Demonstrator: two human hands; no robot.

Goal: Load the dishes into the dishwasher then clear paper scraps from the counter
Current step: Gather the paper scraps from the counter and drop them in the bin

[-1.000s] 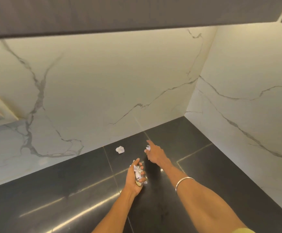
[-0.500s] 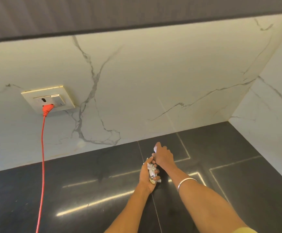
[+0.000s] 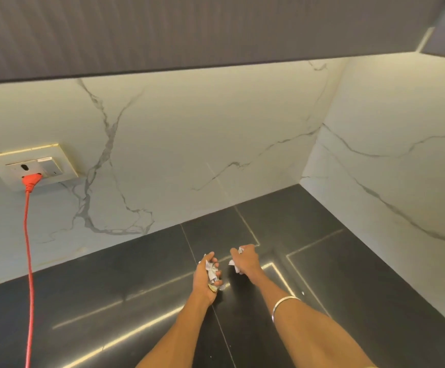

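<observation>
Left hand [image 3: 205, 278] above the glossy black tiled surface [image 3: 109, 296], fingers curled around a wad of crumpled white paper scraps [image 3: 212, 272]. Right hand [image 3: 244, 258] just beside it, fingers closed on smaller crumpled white scraps [image 3: 232, 262]. Red cord [image 3: 28, 261] plugged into wall socket [image 3: 31, 166] far left.

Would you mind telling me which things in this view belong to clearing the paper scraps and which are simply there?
Part of the job:
- paper scraps bunched in the left hand
- paper scraps gripped in the right hand
- black counter

Just there:
- orange cable plugged into the wall socket
- marble backsplash
- bangle on the right wrist
</observation>
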